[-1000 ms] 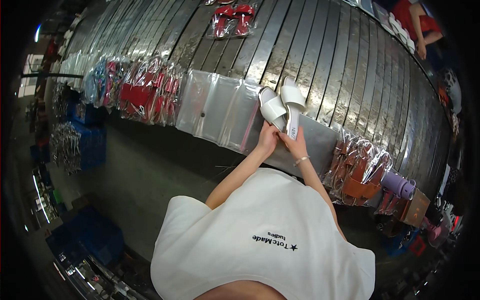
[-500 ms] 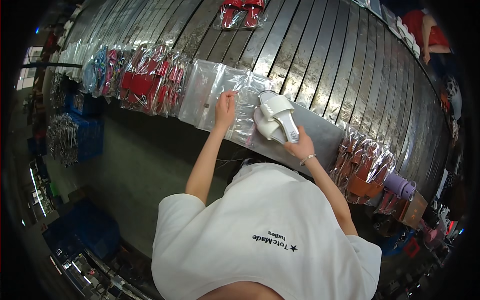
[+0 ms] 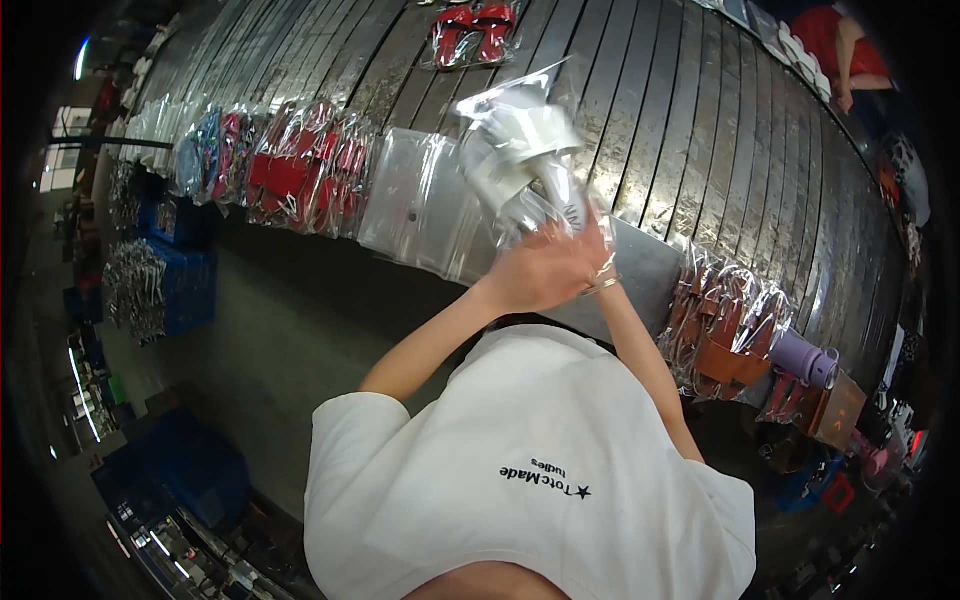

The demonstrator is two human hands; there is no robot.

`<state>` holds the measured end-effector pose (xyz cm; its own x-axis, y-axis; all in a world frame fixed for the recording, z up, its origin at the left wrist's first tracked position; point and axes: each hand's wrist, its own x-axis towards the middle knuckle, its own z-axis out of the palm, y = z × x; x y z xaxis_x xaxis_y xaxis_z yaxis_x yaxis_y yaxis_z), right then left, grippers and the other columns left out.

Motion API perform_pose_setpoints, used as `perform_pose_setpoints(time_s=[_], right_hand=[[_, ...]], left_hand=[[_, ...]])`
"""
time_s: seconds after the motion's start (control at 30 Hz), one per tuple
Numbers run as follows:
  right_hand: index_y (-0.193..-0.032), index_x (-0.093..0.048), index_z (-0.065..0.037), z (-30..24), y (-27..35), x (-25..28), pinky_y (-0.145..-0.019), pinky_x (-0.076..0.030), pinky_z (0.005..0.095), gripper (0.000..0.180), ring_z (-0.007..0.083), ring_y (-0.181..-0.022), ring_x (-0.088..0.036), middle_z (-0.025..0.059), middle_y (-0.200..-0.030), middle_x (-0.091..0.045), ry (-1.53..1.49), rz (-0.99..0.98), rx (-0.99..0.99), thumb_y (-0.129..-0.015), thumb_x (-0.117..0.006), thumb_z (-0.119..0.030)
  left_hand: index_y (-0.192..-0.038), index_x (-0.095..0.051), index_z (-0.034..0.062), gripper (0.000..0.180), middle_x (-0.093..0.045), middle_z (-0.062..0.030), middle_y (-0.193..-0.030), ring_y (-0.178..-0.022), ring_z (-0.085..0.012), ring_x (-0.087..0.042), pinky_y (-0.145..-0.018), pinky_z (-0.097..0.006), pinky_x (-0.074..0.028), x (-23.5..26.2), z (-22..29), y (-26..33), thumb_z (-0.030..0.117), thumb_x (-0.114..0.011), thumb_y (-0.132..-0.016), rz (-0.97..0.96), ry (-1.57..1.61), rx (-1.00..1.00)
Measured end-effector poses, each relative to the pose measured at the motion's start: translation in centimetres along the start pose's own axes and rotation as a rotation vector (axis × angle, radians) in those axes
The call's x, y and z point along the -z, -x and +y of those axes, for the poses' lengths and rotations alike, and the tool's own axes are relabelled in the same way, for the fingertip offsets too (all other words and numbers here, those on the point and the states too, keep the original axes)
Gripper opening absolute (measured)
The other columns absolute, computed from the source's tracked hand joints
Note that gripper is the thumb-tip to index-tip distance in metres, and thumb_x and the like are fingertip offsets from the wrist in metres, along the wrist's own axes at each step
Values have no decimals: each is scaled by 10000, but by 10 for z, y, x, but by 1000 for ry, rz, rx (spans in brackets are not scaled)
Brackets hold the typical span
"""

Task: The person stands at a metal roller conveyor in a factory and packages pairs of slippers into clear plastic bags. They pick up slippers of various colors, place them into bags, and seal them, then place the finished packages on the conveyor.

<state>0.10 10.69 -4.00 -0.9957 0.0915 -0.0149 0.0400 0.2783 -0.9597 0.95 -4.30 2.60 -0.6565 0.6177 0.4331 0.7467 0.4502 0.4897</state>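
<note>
We've got the white sandals (image 3: 525,145) in front of us, over the near edge of the slatted table (image 3: 670,130), straps pointing away, heels toward our body. One sandal overlaps the other. A clear bag (image 3: 512,92) is around them; its far edge sticks out past the toes.

Grip: our right hand (image 3: 598,240) is closed on the heel end of the sandals, thumb along the outer side. Our left hand (image 3: 545,270) crosses in front of it at the same end, fingers bent but blurred; can't tell if it's pinching film or just touching. Bracelet (image 3: 603,285) on our right wrist.

Left of the sandals: stack of flat bags (image 3: 412,190) on the near edge, then bagged red sandals (image 3: 290,175) packed in a row. Right: bare metal plate (image 3: 645,275), then bagged brown sandals (image 3: 730,350), with a purple cylinder (image 3: 800,360) just beside.

Further up the table, a bagged red pair (image 3: 473,37). Co-worker's arm (image 3: 848,60) at the far side, top right.
</note>
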Motion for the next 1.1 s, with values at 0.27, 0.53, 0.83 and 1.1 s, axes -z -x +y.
perform_pose_setpoints(time_s=[0.27, 0.53, 0.83, 1.1], right_hand=[[-1042, -470, -12, -67, -19, 52, -600, -502, 259, 501, 130, -674, -601, 84, -822, -624, -269, 421, 73, -683, -789, -153], [-1044, -478, -3, -87, 9, 88, -610, -475, 206, 453, 88, -703, -572, 48, -832, -601, -371, 457, -49, -711, -764, -116], [-989, -501, -40, -88, 7, 86, -620, -441, 218, 344, 72, -699, -529, 22, -841, -583, -707, 552, -151, -743, -734, -96], [-1191, -459, 11, 123, 65, 68, -850, -452, 334, 734, 238, -982, -563, 158, -1104, -563, 153, 399, -255, -589, -832, -182]], left_hand=[[-947, -635, -14, 202, -661, -175, -921, -935, -268, -628, -855, -384, -455, -42, 35, -3, 47, -546, -777, -518, 611, 395], [-998, -604, -45, 151, -657, -89, -876, -831, -147, -640, -741, -274, -518, -20, 5, -49, 33, -521, -898, 138, 1098, 525], [-1264, -470, 117, 502, -629, -132, -1012, -897, -252, -633, -820, -390, -502, -32, 29, -28, 68, -646, -797, -401, 1056, 336], [-1230, -385, -6, 427, -567, -146, -1107, -969, -228, -608, -799, -306, -526, -105, -6, 39, -19, -566, -844, -207, 1723, 1010]])
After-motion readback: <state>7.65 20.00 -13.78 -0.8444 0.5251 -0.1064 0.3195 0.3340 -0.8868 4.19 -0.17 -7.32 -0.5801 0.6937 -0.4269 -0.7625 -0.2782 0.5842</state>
